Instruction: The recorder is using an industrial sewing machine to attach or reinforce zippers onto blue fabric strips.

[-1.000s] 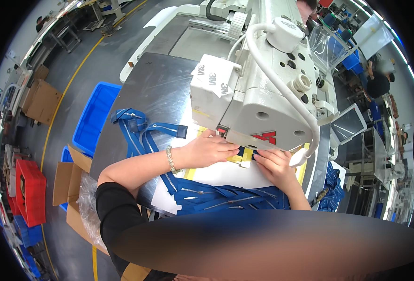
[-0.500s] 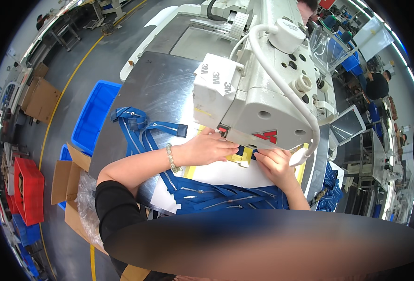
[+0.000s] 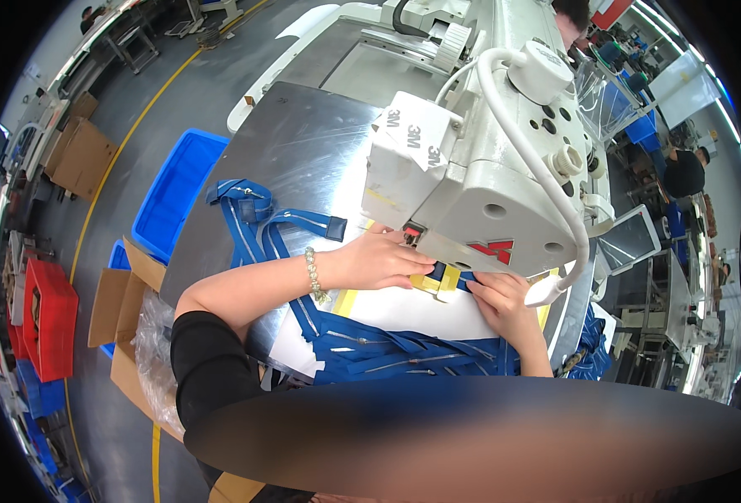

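Observation:
My left hand (image 3: 379,261) lies under the head of a white industrial sewing machine (image 3: 471,197), fingers stretched out and reaching a small yellow holder (image 3: 436,285). Dark blue fabric shows inside that holder. On its right side, the bent fingers of my right hand (image 3: 509,306) press together at a short blue strap (image 3: 466,277); the fingertips are partly hidden. Nearer me, a heap of blue straps (image 3: 387,348) with silvery lines lies across a white sheet (image 3: 387,310). More blue straps (image 3: 249,220) loop over the metal table by my left forearm.
Left of the metal table (image 3: 303,138) stand a blue bin (image 3: 178,193) and an open cardboard box (image 3: 127,306) with clear plastic. A red crate (image 3: 50,323) is farther left. At right are a tablet-like screen (image 3: 629,241) and a bundle of blue straps (image 3: 590,345).
The whole view has shifted slightly, so the machine and table sit farther right. My hands stay at the yellow holder, with little visible movement relative to it.

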`<state>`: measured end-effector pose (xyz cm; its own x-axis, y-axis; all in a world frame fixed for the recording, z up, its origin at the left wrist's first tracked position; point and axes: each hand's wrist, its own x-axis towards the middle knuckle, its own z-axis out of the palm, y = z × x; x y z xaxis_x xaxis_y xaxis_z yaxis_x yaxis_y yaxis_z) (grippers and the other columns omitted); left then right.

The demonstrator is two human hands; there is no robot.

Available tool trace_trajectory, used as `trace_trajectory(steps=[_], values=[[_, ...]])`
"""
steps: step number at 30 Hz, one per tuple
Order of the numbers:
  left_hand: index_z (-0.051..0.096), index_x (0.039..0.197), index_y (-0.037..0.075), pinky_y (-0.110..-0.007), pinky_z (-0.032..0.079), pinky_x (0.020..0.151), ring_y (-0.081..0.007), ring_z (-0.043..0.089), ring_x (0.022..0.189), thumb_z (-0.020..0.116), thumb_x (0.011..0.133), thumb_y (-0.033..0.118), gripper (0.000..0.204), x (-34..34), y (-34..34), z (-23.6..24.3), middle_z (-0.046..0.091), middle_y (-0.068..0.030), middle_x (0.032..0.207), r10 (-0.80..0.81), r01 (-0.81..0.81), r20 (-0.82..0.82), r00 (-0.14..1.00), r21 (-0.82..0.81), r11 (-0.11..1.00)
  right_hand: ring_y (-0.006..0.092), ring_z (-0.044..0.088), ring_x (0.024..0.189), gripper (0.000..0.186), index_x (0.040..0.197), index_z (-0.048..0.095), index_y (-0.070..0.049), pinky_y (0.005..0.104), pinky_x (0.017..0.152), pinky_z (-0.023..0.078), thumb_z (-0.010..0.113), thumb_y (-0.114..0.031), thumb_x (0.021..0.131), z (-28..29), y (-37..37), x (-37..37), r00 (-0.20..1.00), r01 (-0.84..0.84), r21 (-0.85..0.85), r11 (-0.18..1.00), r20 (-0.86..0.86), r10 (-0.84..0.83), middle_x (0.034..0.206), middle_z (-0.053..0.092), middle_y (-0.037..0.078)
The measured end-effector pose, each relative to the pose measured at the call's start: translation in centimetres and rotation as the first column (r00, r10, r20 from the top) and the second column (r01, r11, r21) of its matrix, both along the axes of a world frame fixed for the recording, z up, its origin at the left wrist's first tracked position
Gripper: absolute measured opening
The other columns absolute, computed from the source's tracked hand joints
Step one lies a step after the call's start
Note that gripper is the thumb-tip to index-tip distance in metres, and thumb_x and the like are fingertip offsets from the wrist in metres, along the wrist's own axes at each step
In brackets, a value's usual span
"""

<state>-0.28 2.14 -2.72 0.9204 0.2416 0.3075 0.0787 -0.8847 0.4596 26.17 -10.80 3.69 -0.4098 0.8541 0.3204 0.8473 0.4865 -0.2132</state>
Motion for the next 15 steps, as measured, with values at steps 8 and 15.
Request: trace_trajectory(steps=[8, 15], values=[[0.058, 0.128, 0.021, -0.037, 0.032, 0.089, -0.0213, 0.052, 0.108, 0.059, 0.086, 0.04, 0.046, -0.03, -0.16, 0.7, 0.059, 0.0074, 0.128, 0.013, -0.014, -0.095, 0.995, -0.008, 1.0, 0.0211, 0.066, 0.092, 0.015, 0.089, 0.069, -0.007, 0.0365, 0.083, 0.047, 0.071, -0.006, 0.075, -0.04, -0.05, 0.04, 1.0, 0.009, -0.018, 1.0, -0.002, -0.009, 0.099, 0.069, 0.005], [0.056, 0.131, 0.021, -0.034, 0.036, 0.084, -0.0167, 0.054, 0.102, 0.054, 0.09, 0.042, 0.045, -0.06, -0.35, 0.7, 0.06, 0.0065, 0.126, 0.016, -0.011, -0.037, 0.999, 0.134, 0.991, 0.0204, 0.065, 0.094, 0.016, 0.09, 0.069, -0.009, 0.0354, 0.085, 0.045, 0.071, -0.006, 0.074, -0.18, -0.22, 0.16, 1.0, 0.014, -0.021, 1.0, 0.002, -0.014, 0.1, 0.069, 0.005]])
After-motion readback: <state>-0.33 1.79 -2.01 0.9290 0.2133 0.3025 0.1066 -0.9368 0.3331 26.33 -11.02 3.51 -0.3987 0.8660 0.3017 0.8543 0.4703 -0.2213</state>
